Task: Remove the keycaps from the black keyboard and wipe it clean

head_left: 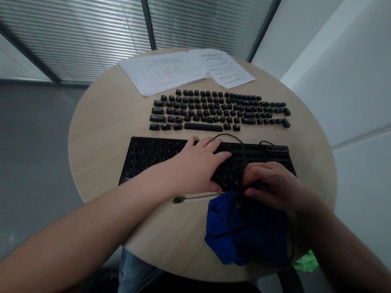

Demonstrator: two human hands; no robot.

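Observation:
A black keyboard (150, 151) without most of its keycaps lies across the table in front of me. My left hand (199, 163) rests flat on its middle with the fingers spread. Over the right part of the keyboard, my right hand (271, 182) has its fingers curled together in a pinch; whatever is between them is dark and cannot be made out. Just below that hand is a crumpled blue cloth (222, 228) with a dark cord over it. A thin rod with a dark end (178, 200) lies along the keyboard's near edge.
Black keycaps (203, 127) are laid out in rows beyond the keyboard. Printed paper sheets (168, 71) lie at the far edge of the round wooden table (96, 121). A glass partition with blinds stands behind, a white wall at right. Something green (306, 262) shows below the table.

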